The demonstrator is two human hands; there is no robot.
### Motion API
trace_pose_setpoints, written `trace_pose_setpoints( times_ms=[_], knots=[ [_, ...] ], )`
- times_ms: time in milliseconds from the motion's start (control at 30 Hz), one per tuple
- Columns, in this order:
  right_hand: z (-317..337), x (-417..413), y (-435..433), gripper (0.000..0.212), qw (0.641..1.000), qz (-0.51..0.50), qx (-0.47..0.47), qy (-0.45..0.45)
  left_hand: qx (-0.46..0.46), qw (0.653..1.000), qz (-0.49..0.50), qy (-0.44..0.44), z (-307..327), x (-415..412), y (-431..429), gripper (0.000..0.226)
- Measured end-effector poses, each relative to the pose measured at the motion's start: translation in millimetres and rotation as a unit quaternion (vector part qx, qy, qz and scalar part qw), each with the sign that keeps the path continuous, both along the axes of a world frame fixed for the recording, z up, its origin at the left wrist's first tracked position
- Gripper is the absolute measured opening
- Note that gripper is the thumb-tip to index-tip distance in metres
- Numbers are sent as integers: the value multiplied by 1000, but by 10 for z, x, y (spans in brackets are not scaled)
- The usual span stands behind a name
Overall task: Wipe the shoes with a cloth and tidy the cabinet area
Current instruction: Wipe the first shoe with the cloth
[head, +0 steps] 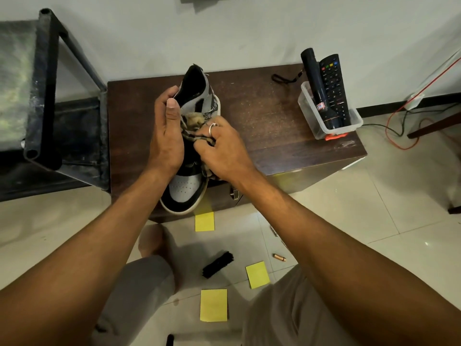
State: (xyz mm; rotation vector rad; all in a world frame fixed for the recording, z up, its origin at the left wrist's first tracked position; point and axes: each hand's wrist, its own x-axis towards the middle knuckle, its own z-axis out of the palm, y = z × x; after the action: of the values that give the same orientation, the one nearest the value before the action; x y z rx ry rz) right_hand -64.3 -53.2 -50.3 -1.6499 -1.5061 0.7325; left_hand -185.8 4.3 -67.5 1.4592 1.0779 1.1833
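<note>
Left hand [166, 136] fingers grasp the shoe [184, 189]; right hand [224, 148] fingers clutch the cloth [194, 121] against it, over the desk [262, 116].

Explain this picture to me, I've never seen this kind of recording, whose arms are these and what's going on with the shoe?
There is no machine here. One camera sits on a person's head and looks down, so the two arms are their own. The left hand grips a grey and black shoe, held over a dark wooden cabinet top. The right hand pinches a bunched cloth against the shoe's side. On the cabinet stands a clear tub holding a remote control and a dark torch. On the floor below lie a black brush, yellow paper notes and a small battery.
</note>
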Motion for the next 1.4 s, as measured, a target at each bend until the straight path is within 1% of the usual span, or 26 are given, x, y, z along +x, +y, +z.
trace_pose_setpoints(
  times_ms=[67,100,200,267,333,367,500,567,667,733,767,800,833,867,933,1067,1133,1200,1233,1267,1300,1367,1400],
  knots=[
    [12,37,10,18,1000,-12,7,-23,-4,1000,2,-7,-7,3,4,46],
    [12,49,18,18,999,-29,27,-16,-8,1000,3,-11,-10,2,4,46],
    [9,59,40,15,987,-97,121,46,-15,1000,-4,-24,-22,-1,1,45],
    [-34,37,58,26,983,-102,145,51,-14,1000,-4,-22,-23,-4,1,44],
    [-92,-4,59,35,990,-69,121,35,-10,1000,-4,-19,-20,-6,1,44],
    [-116,-26,51,36,993,-54,103,21,-9,1000,-3,-16,-19,-6,3,43],
    [-64,0,31,21,998,-50,17,-46,-11,1000,0,-14,-9,-7,11,42],
    [13,58,22,16,997,-48,-15,-60,-13,1000,1,-16,-1,2,5,41],
    [90,141,15,25,995,-65,-29,-70,-18,1000,3,-25,1,2,-6,41],
    [130,176,42,29,993,-118,13,-24,-24,999,1,-25,-5,-1,-10,40],
    [144,187,61,31,987,-153,44,26,-26,999,3,-22,-13,0,-9,40],
    [133,198,88,30,978,-182,68,73,-26,999,4,-21,-17,-1,-10,40],
    [105,200,116,26,973,-195,75,99,-23,1000,5,-19,-25,-3,-9,40],
    [62,188,146,21,975,-189,63,98,-18,1000,5,-16,-34,-3,-8,41],
    [-35,142,186,14,987,-139,8,77,-9,1000,1,3,-51,6,-8,43],
    [-49,87,184,22,992,-94,-46,63,-3,1000,-7,26,-58,4,-2,44],
    [-12,72,124,22,995,-72,-64,38,2,1000,-10,25,-41,8,-4,43],
    [29,67,59,10,995,-58,-80,6,6,1000,-9,29,-24,14,-13,42],
    [57,83,38,16,995,-51,-85,-1,8,999,-7,30,-11,14,-19,42],
    [90,113,24,28,995,-40,-93,1,9,1000,-5,27,-5,14,-20,42],
    [128,151,13,35,993,-29,-113,13,8,1000,-4,21,2,14,-27,41],
    [210,237,-20,39,989,-11,-145,31,10,1000,-1,13,0,11,-29,40],
    [237,273,-27,39,989,-12,-142,39,11,1000,1,12,-3,12,-26,41]
  ],
)
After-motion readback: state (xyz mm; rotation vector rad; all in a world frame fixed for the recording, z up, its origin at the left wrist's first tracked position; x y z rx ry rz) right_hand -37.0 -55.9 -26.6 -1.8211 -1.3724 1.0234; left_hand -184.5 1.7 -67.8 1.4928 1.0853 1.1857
